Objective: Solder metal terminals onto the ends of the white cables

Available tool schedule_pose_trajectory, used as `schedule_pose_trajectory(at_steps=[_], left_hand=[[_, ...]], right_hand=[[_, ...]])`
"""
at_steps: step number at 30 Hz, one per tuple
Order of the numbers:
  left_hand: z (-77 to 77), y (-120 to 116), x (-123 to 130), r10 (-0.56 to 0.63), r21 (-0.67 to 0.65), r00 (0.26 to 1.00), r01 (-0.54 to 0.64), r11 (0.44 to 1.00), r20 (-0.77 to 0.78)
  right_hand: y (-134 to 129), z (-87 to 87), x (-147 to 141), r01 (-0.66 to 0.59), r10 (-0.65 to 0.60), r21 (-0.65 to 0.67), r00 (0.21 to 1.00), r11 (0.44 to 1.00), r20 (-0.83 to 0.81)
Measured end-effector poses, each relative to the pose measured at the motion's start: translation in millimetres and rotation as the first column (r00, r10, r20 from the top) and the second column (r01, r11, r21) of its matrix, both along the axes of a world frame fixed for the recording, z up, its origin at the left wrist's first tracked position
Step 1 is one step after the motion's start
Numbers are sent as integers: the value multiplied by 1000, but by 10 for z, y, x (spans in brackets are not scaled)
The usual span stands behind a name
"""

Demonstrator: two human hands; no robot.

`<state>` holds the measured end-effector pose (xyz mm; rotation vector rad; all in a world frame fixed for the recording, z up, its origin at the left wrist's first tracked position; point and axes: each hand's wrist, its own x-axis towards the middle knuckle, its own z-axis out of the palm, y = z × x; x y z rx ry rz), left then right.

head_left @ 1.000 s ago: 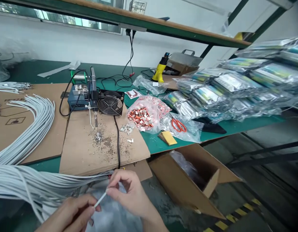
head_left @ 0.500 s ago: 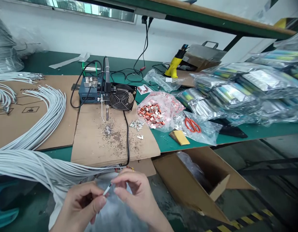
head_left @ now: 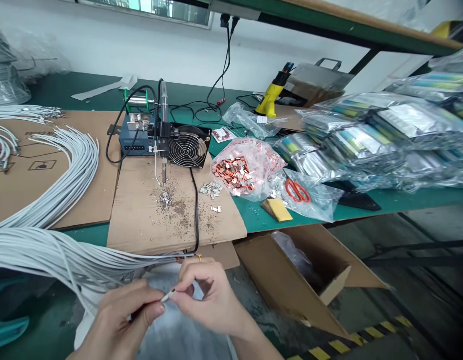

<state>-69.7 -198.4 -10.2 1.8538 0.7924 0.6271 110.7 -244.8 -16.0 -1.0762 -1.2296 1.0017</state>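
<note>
Between my two hands is the end of a white cable [head_left: 166, 298], low in the middle of the view. My left hand [head_left: 128, 315] is closed, pinching the cable between thumb and forefinger. My right hand [head_left: 203, 295] pinches its dark tip with thumb and forefinger, the fingertips close to those of the left. The wires at the tip are too small to make out. Just behind my hands, a thick bundle of white cables [head_left: 85, 260] runs in from the left, its ends lying near my right hand.
On cardboard [head_left: 141, 225] stand a soldering station [head_left: 137, 135] with its upright iron [head_left: 164, 172], and a black fan [head_left: 188, 149]. To the right lie a bag of orange-and-metal connectors [head_left: 237, 175], red-handled scissors [head_left: 298, 191] and a yellow sponge [head_left: 280, 210]. An open carton [head_left: 284, 285] sits below the bench edge.
My right thumb and forefinger have closed onto the cable's tip, where they were looser before. The hands are closer together, and the view has shifted slightly.
</note>
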Motion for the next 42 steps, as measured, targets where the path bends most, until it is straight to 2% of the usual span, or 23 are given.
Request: schedule_pose_trajectory(at_steps=[2,5,7,8,10,13,15,17,22,25,27,29,31,33,35,37,38,39,42], left_hand=[[33,-42,60,85,-181,996,-81,980,17],[94,-108,165,229,-458,973,-199,866,10],[132,-130,212,311,-485,950,-268,832,8],[146,-132,222,339,-464,941,-297,835,8],[168,-124,211,348,-449,938,-312,837,-2],[181,-93,137,253,-589,967,-225,776,-35],[178,-71,84,167,-681,985,-144,718,-33],[167,-49,47,83,-721,996,-72,689,-20],[107,5,3,-62,-748,998,58,661,23],[37,30,-22,-136,-785,984,173,594,115],[-12,48,-24,-148,-807,969,249,536,200],[-50,69,-4,-129,-827,954,299,475,271],[-73,90,34,-86,-845,944,324,426,319],[-86,101,72,-33,-858,935,337,387,353],[-89,95,91,27,-867,930,330,372,366],[-71,74,88,70,-871,931,307,385,359],[-50,60,82,88,-870,935,281,405,343],[-20,46,76,104,-869,942,246,429,319],[102,7,85,157,-858,968,90,506,195]], right_hand=[[7,-69,-128,89,-82,47,988,995,-134],[13,-173,-357,289,-247,123,929,949,-274],[14,-211,-443,364,-306,133,894,922,-326],[14,-216,-445,361,-303,128,893,924,-333],[19,-192,-364,276,-235,109,927,955,-294],[49,-83,-117,55,-46,88,993,995,-109],[81,16,27,-76,75,98,997,992,18],[112,113,105,-183,169,122,978,975,122],[172,284,153,-320,272,105,906,942,326],[200,306,170,-390,334,104,877,915,346],[206,271,142,-379,336,133,904,916,263],[196,195,64,-293,272,160,952,943,136],[172,96,-50,-149,148,187,989,971,17],[144,-1,-162,13,-5,245,999,969,-34],[126,-67,-228,148,-170,371,985,917,26],[126,-88,-228,165,-261,486,955,858,137],[133,-82,-206,139,-257,503,951,853,173],[143,-70,-175,113,-227,486,956,867,183],[165,-14,-76,74,-122,328,984,942,127]])
